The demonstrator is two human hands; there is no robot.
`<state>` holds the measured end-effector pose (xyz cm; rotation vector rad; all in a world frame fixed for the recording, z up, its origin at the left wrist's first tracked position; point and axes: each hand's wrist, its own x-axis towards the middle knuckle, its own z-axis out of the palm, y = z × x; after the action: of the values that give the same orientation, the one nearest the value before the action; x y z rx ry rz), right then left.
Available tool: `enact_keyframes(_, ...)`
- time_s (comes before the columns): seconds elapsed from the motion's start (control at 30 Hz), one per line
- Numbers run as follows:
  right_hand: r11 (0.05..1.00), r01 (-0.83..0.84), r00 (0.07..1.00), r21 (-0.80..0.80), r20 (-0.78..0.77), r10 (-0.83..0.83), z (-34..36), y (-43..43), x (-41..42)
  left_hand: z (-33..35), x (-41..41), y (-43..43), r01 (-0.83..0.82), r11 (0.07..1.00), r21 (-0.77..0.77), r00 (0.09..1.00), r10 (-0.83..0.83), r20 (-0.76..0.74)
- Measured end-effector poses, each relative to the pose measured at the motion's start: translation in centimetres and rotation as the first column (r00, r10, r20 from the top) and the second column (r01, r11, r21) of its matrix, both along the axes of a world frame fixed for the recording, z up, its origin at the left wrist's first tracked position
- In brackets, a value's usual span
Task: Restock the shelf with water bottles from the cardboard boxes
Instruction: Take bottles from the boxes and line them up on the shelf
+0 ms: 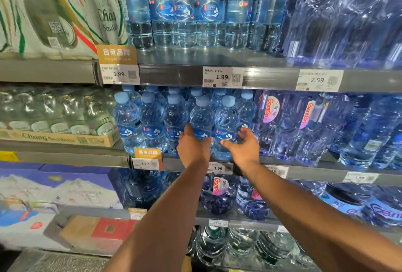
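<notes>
Two outstretched hands, left and right, grip bottles.

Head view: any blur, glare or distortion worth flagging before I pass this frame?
Head view: sharp centre, where the left hand and right hand grip clear blue-capped water bottles; the white soda packs at left and the large blue-wrapped bottle packs at right smear; wide-angle bowing bends the grey metal shelf edge; glare streaks the surface above it.
</notes>
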<state>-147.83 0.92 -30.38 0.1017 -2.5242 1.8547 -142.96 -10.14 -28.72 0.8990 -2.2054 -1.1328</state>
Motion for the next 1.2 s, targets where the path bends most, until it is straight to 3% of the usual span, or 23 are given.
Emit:
enact_keyframes(0.17, 0.995, -0.046, 0.999, 0.084, 0.003, 0.046, 0.0, -0.4, 1.1, 0.2, 1.4, 0.2, 0.045, 0.999, 0.003, 0.999, -0.045, 0.013)
enact_keyframes(0.33, 0.937, -0.065, 0.996, 0.344, 0.085, 0.038, 1.5, -0.8, 2.5, 0.5, 3.4, -1.1, 0.216, 0.956, -0.200, 0.942, -0.149, 0.302)
enact_keyframes(0.4, 0.836, -0.165, 0.983, 0.524, 0.153, 0.098, 2.7, -0.6, 3.3, 1.0, 4.4, -2.0, 0.330, 0.899, -0.287, 0.876, -0.178, 0.449)
enact_keyframes(0.53, 0.647, -0.362, 0.927, 0.671, 0.334, 0.173, 5.2, -0.9, 5.7, 2.7, 6.9, -3.8, 0.520, 0.802, -0.295, 0.696, -0.198, 0.690)
enact_keyframes(0.6, 0.486, -0.350, 0.937, 0.801, 0.304, 0.174, 6.2, -1.7, 7.7, 3.3, 8.2, -4.9, 0.584, 0.758, -0.290, 0.634, -0.203, 0.746)
enact_keyframes(0.67, 0.400, -0.311, 0.950, 0.862, 0.265, 0.167, 7.0, -3.2, 9.8, 3.9, 9.8, -6.0, 0.634, 0.724, -0.270, 0.593, -0.231, 0.772)
enact_keyframes(0.9, 0.447, -0.316, 0.949, 0.837, 0.288, 0.132, 6.9, -8.6, 17.6, 4.5, 17.0, -10.6, 0.657, 0.675, -0.337, 0.625, -0.236, 0.744)
enact_keyframes(1.2, 0.372, -0.331, 0.944, 0.867, 0.297, 0.147, 4.7, -12.7, 24.5, 3.3, 24.0, -14.7, 0.709, 0.619, -0.338, 0.598, -0.274, 0.753)
